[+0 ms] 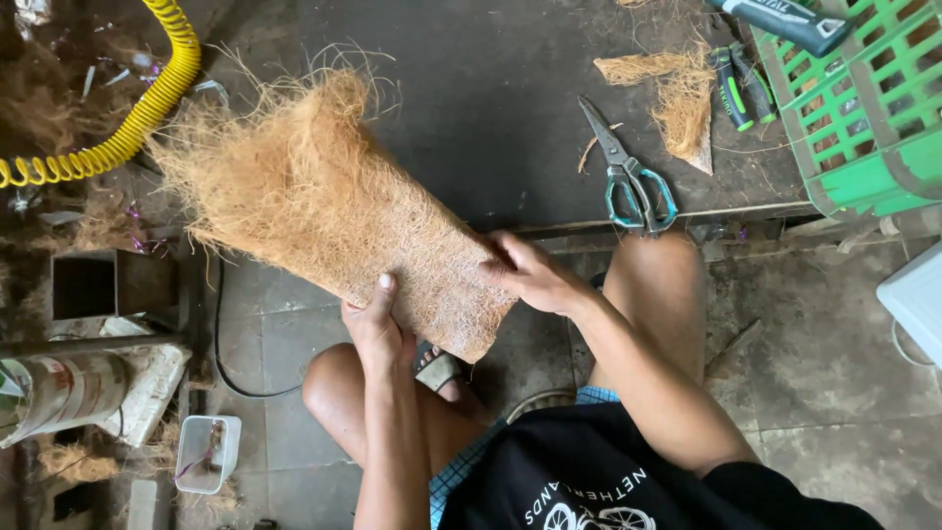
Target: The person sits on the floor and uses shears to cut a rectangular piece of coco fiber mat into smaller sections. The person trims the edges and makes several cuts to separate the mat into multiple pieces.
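Observation:
A long sheet of brown coconut fibre [314, 201] stretches from the upper left down toward my lap, its far end frayed. My left hand [376, 329] grips its near lower edge, thumb on top. At the sheet's near right edge, my right hand [530, 273] pinches the fibre with its fingers. Both hands hold the sheet in the air, partly over the dark work board [471, 108] and partly over my knees.
Teal-handled scissors [628, 177] lie on the board to the right, beside fibre scraps [682, 108] and green-black hand tools [741, 88]. A green plastic crate [868, 118] stands at the far right. A yellow coiled hose [128, 128] runs at upper left. A small clear tub [206, 451] sits on the floor.

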